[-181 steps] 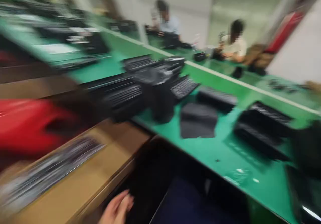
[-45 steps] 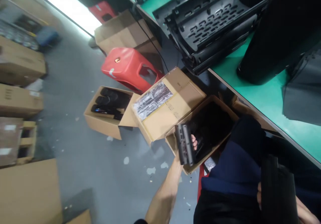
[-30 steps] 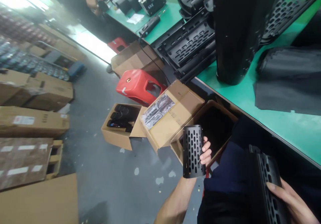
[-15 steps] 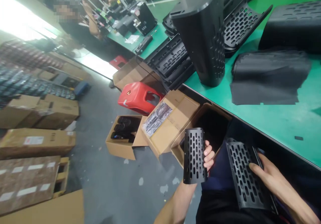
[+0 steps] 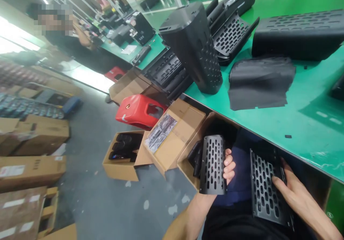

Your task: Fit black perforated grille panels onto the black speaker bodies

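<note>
A curved black perforated cover point(image 5: 214, 164) with rows of slots is in my left hand point(image 5: 229, 166), its fingers wrapped round the right edge and its thumb hidden behind. My right hand point(image 5: 294, 188) grips a second black perforated cover point(image 5: 264, 187) over my lap, thumb on the slotted face and other fingers mostly hidden. The two covers are apart. Just behind the left one, an open cardboard box point(image 5: 188, 166) holds more black parts.
On the green table point(image 5: 319, 125) are a tall black perforated housing point(image 5: 192, 50), a stack of black sheets point(image 5: 259, 85) and another black housing point(image 5: 292, 39). A red stool point(image 5: 134, 107) and a small box of black parts point(image 5: 120, 170) are on the floor. A person point(image 5: 67, 46) stands farther back.
The view has swung right, so the table and boxes appear farther left. Both hands keep hold of their covers; the left cover faces slightly differently and the right one is tilted more upright.
</note>
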Tool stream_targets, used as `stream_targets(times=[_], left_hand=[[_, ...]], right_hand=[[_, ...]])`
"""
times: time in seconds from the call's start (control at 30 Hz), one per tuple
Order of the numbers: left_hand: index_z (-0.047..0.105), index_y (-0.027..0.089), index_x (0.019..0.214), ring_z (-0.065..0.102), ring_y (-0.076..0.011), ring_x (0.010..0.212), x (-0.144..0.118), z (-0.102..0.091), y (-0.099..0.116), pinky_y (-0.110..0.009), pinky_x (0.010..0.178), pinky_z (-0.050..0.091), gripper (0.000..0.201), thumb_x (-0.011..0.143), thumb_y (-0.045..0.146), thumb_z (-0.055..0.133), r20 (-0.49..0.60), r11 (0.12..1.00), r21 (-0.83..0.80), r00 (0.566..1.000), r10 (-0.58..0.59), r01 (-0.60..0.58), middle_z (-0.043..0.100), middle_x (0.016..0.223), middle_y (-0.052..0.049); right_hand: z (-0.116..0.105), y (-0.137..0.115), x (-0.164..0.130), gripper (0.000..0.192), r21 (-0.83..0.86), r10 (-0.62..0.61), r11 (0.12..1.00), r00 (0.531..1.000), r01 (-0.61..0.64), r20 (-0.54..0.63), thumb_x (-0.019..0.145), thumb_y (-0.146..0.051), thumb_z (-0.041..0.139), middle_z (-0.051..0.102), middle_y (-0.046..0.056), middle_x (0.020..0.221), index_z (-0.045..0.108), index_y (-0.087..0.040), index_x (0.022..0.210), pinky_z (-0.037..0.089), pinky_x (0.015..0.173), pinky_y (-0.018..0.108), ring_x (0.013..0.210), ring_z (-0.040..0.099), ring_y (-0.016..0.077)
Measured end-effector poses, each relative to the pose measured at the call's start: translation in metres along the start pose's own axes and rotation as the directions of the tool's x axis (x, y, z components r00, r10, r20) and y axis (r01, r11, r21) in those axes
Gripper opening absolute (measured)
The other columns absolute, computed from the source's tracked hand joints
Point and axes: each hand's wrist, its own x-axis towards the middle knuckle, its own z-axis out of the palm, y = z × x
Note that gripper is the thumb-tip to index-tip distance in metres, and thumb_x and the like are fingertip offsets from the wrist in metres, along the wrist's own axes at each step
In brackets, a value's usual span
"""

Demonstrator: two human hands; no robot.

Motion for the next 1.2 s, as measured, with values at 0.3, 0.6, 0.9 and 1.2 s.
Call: stream_targets(times=[0.3, 0.6, 0.9, 1.2], left_hand=[[0.074, 0.014, 0.110, 0.020, -0.0095, 0.052, -0.008, 0.020, -0.005, -0.018, 0.036, 0.016, 0.038, 0.087, 0.043, 0.064, 0.014, 0.993, 0.083, 0.996, -0.083, 0.081, 0.040, 0.067, 0.001], [0.073, 0.015, 0.115, 0.031, -0.0094, 0.048, -0.010, 0.028, -0.012, -0.020, 0.035, 0.012, 0.044, 0.082, 0.043, 0.067, 0.075, 0.961, 0.146, 0.966, -0.247, 0.234, 0.048, 0.068, -0.002], [0.077, 0.020, 0.113, 0.027, -0.0116, 0.052, -0.019, 0.037, -0.015, -0.024, 0.038, 0.011, 0.035, 0.089, 0.041, 0.061, 0.067, 0.943, 0.220, 0.961, -0.269, 0.249, 0.044, 0.072, -0.005], [0.070, 0.015, 0.081, 0.029, -0.0089, 0.046, -0.043, 0.046, -0.015, -0.020, 0.036, 0.013, 0.029, 0.086, 0.044, 0.068, 0.133, 0.836, 0.261, 0.840, -0.526, 0.482, 0.042, 0.059, 0.001]], right_hand=[[-0.004, 0.004, -0.012, 0.101, -0.190, 0.044, 0.981, 0.999, -0.048, -0.023, 0.090, -0.069, 0.041, 0.048, 0.021, 0.158, 0.021, -0.004, 0.165, 0.046, 0.115, 0.057, 0.140, 0.053, 0.0421], [-0.017, 0.004, -0.011, 0.096, -0.355, -0.012, 0.935, 1.000, 0.001, -0.027, 0.086, -0.077, 0.040, 0.051, 0.023, 0.154, 0.053, -0.008, 0.150, 0.055, 0.100, 0.057, 0.121, 0.066, 0.0437], [-0.027, -0.014, -0.045, 0.062, -0.190, -0.187, 0.970, 0.967, 0.154, -0.171, 0.090, -0.070, 0.054, 0.068, 0.010, 0.103, 0.067, -0.024, 0.130, 0.057, 0.073, 0.041, 0.075, 0.065, 0.0263], [-0.008, -0.089, -0.022, 0.056, 0.076, -0.498, 0.864, 0.867, 0.498, -0.018, 0.093, -0.045, 0.066, 0.059, 0.009, 0.143, 0.056, -0.027, 0.145, 0.049, 0.109, 0.047, 0.126, 0.060, 0.0315]])
